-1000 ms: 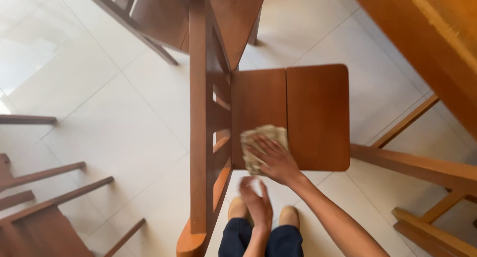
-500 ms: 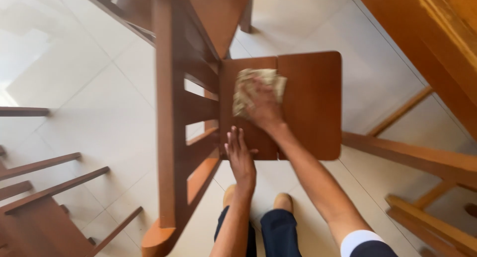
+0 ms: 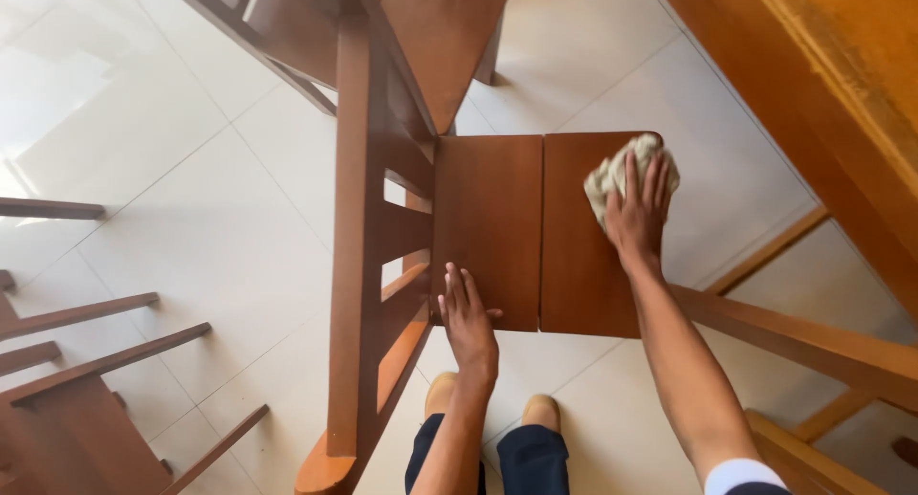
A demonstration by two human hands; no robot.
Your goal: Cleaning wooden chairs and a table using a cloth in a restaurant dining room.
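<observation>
Our right hand (image 3: 635,211) lay flat on cloth (image 3: 623,171), fingers spread, pressing it on far right corner of chair seat (image 3: 490,227); our left hand (image 3: 468,315) open, empty, resting on seat's near edge

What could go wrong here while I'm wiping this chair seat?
The cloth under your right hand is at the far corner of the seat, so it might slip off the edge. Your left hand braces only the near edge, so a hard push may shift the chair on the smooth tiles.
</observation>
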